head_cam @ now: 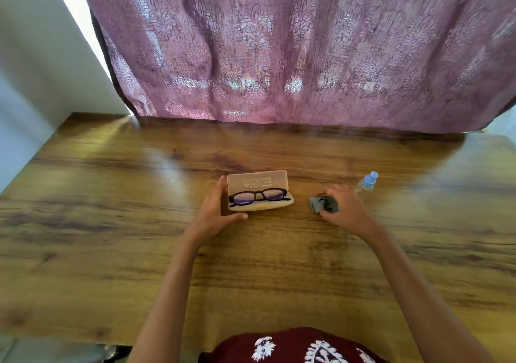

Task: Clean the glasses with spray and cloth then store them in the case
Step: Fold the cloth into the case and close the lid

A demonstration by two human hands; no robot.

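Glasses (258, 196) in open case (259, 208), left hand (215, 211) cupped round its end, right hand (346, 209) pinching half-hidden cloth (317, 205), lid print (258, 181) illegible

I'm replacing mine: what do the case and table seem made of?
The case: probably translucent plastic, matte; mirrored print shows through its open lid. The table: wood or wood-look laminate, glossy; visible grain and light reflections.

One camera only, worn on my head — it looked forward and down across the wooden table (111, 223), wide-angle, edges bowed. My left hand (215, 211) at the case (259, 208) and right hand (347, 209) on the cloth (317, 205) sat mid-frame, close below me — the curtain (279, 41) filled the top.
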